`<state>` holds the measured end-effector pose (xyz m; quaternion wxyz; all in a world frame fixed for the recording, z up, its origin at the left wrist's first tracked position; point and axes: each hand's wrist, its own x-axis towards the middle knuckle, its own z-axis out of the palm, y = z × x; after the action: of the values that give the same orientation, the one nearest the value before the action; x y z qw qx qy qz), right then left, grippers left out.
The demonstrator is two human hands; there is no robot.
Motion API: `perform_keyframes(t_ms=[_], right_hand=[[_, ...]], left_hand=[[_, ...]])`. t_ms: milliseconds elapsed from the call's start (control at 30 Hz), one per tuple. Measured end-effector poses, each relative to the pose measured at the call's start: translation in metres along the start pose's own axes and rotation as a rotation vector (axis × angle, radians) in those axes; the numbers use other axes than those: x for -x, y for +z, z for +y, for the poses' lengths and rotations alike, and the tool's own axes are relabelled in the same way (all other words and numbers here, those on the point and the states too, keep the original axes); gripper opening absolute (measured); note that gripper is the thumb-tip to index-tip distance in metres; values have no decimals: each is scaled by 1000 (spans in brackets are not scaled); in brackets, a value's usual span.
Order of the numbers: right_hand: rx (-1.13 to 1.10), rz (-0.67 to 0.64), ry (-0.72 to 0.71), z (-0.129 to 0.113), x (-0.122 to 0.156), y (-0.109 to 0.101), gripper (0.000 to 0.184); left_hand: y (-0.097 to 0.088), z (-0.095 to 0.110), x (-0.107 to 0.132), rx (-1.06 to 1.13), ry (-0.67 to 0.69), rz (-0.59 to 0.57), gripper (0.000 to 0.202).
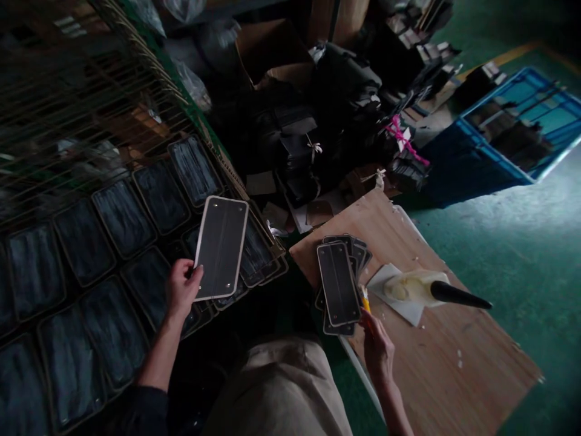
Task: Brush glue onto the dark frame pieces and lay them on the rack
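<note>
My left hand is closed on the lower corner of a dark rectangular panel with a pale rim, holding it tilted above a wire rack. Several similar dark panels lie side by side on that rack. My right hand rests on a wooden board, fingers closed round a thin yellow-tipped tool. It is beside a fanned stack of the same panels. A pale glue bottle with a black nozzle lies on a white sheet just right of the stack.
Piles of black pieces, some tied with pink and white ribbon, crowd the floor behind the board. A blue crate stands at the upper right on a green floor. Cardboard boxes sit at the back. My lap is below.
</note>
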<state>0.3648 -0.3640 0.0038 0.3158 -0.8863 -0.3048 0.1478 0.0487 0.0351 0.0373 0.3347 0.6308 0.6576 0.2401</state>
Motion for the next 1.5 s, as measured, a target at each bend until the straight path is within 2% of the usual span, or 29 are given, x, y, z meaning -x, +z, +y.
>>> perform_keyframes(t_ms=[33,100,167,267,367,433,533,600,667,733,833,933,1033,1167,1233,1367,1500], right_hand=[[-4,6,6,2,1,0,39],[-4,18,33,9,6,-3,39],[9,52,82,22,12,-11,40],[7,134,175,48,16,-28,42],[-63,243,255,76,6,-46,43],[-116,311,288,94,-8,-54,43],[-145,376,322,121,-30,-58,42],[-153,382,334,140,-43,-54,43],[-168,356,346,159,-53,-47,44],[-169,316,354,177,-60,-38,45],[-144,284,371,195,-67,-28,47],[-121,277,364,200,-69,-27,46],[-10,245,298,195,-63,-32,42],[284,176,157,184,-50,-40,41],[342,164,93,179,-42,-42,41],[295,191,88,170,-26,-46,41],[24,326,260,159,-23,-44,38]], left_hand=[[-2,10,11,74,15,-8,38],[-1,34,39,202,22,-94,46],[13,62,73,255,-3,-187,49],[60,100,125,411,-72,-359,43],[132,121,171,619,-177,-574,36],[184,121,195,713,-246,-694,34],[254,96,218,730,-360,-769,36],[288,70,226,686,-430,-762,39],[309,45,228,601,-462,-726,39],[318,26,229,496,-443,-690,36],[317,8,228,358,-386,-675,37],[309,0,230,260,-382,-762,38],[302,-2,233,182,-392,-839,34],[297,4,234,158,-418,-867,35],[296,6,234,176,-418,-885,36],[296,4,234,162,-383,-931,39],[299,-3,233,151,-377,-979,41]])
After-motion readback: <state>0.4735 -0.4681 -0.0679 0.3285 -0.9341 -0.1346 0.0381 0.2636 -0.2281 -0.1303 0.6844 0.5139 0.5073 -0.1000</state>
